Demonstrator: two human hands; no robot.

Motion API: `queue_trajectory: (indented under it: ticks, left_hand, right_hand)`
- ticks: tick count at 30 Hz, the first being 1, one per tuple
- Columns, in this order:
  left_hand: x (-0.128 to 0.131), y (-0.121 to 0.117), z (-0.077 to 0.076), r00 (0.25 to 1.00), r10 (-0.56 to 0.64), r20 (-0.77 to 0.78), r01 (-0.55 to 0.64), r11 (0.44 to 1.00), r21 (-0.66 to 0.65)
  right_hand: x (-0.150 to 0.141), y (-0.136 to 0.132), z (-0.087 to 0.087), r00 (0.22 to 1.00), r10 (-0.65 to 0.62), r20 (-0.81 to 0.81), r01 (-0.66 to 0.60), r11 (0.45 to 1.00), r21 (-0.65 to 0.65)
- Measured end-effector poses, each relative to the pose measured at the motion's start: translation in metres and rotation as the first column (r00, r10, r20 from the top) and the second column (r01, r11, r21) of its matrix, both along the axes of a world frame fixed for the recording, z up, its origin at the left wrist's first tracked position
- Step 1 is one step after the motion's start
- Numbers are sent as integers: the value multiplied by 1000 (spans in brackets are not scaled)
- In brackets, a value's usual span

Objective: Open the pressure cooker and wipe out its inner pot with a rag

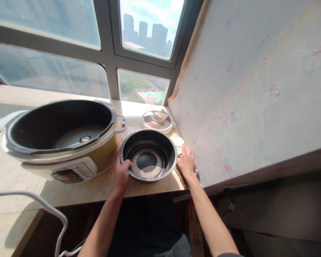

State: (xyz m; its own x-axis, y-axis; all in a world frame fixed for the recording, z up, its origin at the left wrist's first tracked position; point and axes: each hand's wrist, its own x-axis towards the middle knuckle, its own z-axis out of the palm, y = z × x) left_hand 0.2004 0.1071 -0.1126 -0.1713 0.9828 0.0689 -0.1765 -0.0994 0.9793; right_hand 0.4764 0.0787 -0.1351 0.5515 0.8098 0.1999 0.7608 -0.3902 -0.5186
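A dark inner pot point(149, 139) with white rice in a ring on its bottom stands on the wooden counter by the wall. My left hand point(122, 172) grips the pot's near left rim, thumb hooked inside. My right hand point(186, 163) rests at the pot's right side on a whitish cloth point(179, 142), fingers closed over it. To the left stands the open electric cooker body point(61, 137), yellow and white, its dark cavity bare down to the heating plate.
The cooker's round lid point(157, 120) lies behind the pot near the window. A papered wall panel point(251, 89) rises close on the right. A white cord point(42, 207) loops over the counter's front left edge. Large windows run along the back.
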Motion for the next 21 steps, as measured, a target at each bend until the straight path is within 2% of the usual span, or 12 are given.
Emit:
queue_trajectory:
  ticks: [4, 8, 11, 14, 16, 18, 21]
  left_hand:
    - [1, -2, 7, 1000, 8, -29, -7, 1000, 25]
    - [1, -3, 11, 999, -15, -38, 17, 998, 56]
    - [1, -1, 10, 999, -30, -22, 31, 998, 59]
    - [2, -2, 8, 1000, -11, -12, 12, 999, 46]
    - [3, -2, 8, 1000, -5, 0, 5, 999, 36]
    - [4, -3, 8, 1000, -6, 23, 6, 1000, 29]
    - [5, -3, 9, 998, -9, 55, 8, 1000, 25]
  right_hand:
    - [1, -14, 3, 955, 103, -280, -41, 975, 219]
    - [8, -19, 11, 863, 226, -452, -103, 955, 279]
    - [15, -11, 42, 838, 206, -505, -3, 928, 373]
    - [12, 2, 91, 849, 251, -465, 1, 879, 476]
    - [3, 11, 122, 867, 354, -350, -155, 860, 487]
    - [-12, 22, 145, 838, 494, -232, -390, 840, 379]
    - [-40, 41, 153, 734, 664, -142, -654, 747, 114]
